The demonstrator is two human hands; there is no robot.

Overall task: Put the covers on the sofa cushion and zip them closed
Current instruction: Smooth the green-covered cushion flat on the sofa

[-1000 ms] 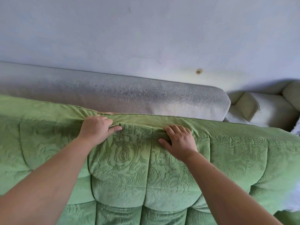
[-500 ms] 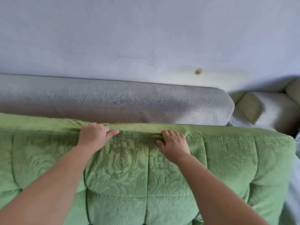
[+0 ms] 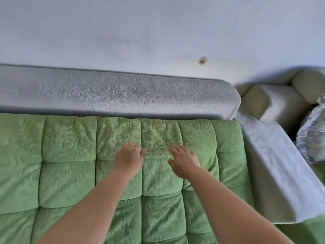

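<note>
1. The left hand (image 3: 129, 156) lies loosely curled, palm down, gripping nothing.
2. The right hand (image 3: 183, 160), just beside it, has its fingers spread.
3. The green cushion (image 3: 70, 164) lies flat under both hands.

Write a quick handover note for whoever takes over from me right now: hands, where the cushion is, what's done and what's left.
Left hand: open, empty, on or just above the top of the cushion; motion blur hides whether it touches.
Right hand: open, empty, fingers spread, same spot.
Cushion: green cover on, lying flat on the seat, far edge against the grey backrest.
Done: cover looks fully on and the cushion is set in place.
Left: no zip shows in this view, so check that it is closed; then smooth the cover.
</note>
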